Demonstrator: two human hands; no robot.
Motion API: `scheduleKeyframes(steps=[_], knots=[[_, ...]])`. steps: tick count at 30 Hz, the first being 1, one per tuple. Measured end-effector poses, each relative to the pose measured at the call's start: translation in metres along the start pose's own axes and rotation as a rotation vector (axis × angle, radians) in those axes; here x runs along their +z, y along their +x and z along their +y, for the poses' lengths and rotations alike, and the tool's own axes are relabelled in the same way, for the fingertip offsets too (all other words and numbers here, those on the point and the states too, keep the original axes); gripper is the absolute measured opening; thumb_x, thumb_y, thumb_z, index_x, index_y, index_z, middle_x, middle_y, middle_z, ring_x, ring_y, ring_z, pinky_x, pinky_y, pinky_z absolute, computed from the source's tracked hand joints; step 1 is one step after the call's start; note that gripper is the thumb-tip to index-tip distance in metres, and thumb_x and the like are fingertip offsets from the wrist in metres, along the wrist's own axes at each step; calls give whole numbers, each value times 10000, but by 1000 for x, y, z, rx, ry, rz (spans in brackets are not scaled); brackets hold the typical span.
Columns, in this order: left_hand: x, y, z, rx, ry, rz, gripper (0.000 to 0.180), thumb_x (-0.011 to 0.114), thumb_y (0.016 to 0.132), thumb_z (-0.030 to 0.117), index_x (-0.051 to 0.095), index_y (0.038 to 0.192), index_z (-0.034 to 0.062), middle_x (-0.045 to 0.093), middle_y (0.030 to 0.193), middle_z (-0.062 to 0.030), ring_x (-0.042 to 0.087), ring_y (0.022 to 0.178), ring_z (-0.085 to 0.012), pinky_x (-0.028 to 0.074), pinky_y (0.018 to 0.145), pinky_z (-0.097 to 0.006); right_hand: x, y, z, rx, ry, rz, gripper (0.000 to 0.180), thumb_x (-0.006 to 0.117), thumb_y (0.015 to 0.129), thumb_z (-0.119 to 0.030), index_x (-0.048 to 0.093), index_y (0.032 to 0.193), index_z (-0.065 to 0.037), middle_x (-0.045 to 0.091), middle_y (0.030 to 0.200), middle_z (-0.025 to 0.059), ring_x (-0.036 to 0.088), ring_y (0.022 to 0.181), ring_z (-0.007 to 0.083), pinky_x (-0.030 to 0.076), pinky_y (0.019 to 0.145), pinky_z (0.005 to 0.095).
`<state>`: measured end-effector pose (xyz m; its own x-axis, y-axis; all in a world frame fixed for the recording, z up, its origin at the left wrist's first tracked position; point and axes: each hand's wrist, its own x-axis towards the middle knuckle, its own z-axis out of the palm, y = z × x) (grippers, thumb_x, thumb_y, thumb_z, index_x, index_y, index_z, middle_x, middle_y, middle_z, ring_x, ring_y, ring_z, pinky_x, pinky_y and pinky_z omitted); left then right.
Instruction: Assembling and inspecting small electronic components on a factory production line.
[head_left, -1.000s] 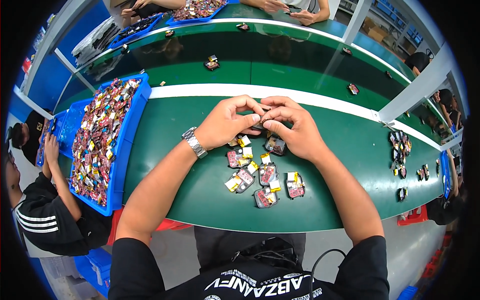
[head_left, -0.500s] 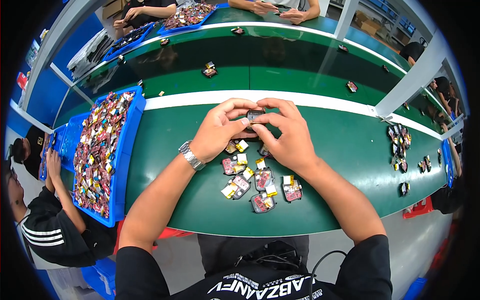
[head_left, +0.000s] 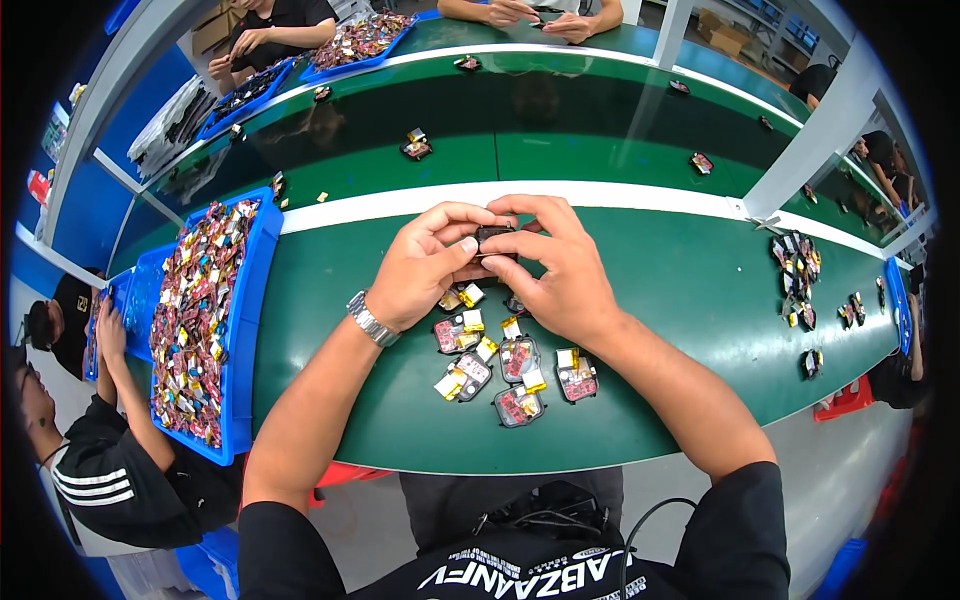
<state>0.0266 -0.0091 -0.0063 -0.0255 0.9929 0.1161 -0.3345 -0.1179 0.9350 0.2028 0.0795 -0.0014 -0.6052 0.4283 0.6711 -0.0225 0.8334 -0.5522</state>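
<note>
Both of my hands meet over the green belt and pinch one small dark electronic part between their fingertips. My left hand, with a metal watch at the wrist, grips its left side. My right hand grips its right side and top. Just below my hands lies a cluster of several small round circuit parts with yellow and red pieces, resting on the belt.
A blue tray heaped with similar parts stands at my left. A second conveyor lane runs behind, carrying scattered parts. More parts lie at the far right. Other people sit at the left and across the belt.
My hands stay together on the small dark part and have turned it slightly between the fingertips. The cluster of parts below has not moved.
</note>
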Motion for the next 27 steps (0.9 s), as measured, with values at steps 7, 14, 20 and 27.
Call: scheduleKeyframes(steps=[7, 14, 20, 27], knots=[[2, 1, 1, -11, -8, -6, 261, 512, 992, 59, 484, 1245, 8, 557, 1328, -197, 624, 1152, -237, 564, 954, -380, -1, -1, 2, 79, 46, -33, 157, 725, 796, -69, 737, 953, -76, 607, 1207, 71, 538, 1135, 274, 497, 899, 375], [3, 0, -1, -8, -5, 11, 248, 517, 991, 54, 491, 1234, 10, 561, 1326, -190, 623, 1154, -225, 573, 939, -366, 0, -2, 1, 91, 57, -35, 169, 722, 793, -62, 742, 960, -80, 620, 1198, 72, 545, 1134, 280, 491, 914, 385], [2, -1, -1, 3, -4, 19, 244, 525, 992, 56, 494, 1228, 4, 561, 1327, -189, 619, 1160, -225, 571, 942, -365, 4, -3, 2, 129, 76, -16, 211, 711, 781, -34, 747, 980, -94, 622, 1239, 70, 549, 1134, 288, 485, 925, 392], [4, 0, -4, 50, 3, 39, 217, 529, 991, 54, 503, 1205, 30, 570, 1323, -177, 614, 1167, -220, 566, 943, -348, 3, 1, -4, 15, -3, 35, 201, 688, 781, -15, 736, 968, -70, 580, 1319, 87, 519, 1192, 318, 480, 943, 400]])
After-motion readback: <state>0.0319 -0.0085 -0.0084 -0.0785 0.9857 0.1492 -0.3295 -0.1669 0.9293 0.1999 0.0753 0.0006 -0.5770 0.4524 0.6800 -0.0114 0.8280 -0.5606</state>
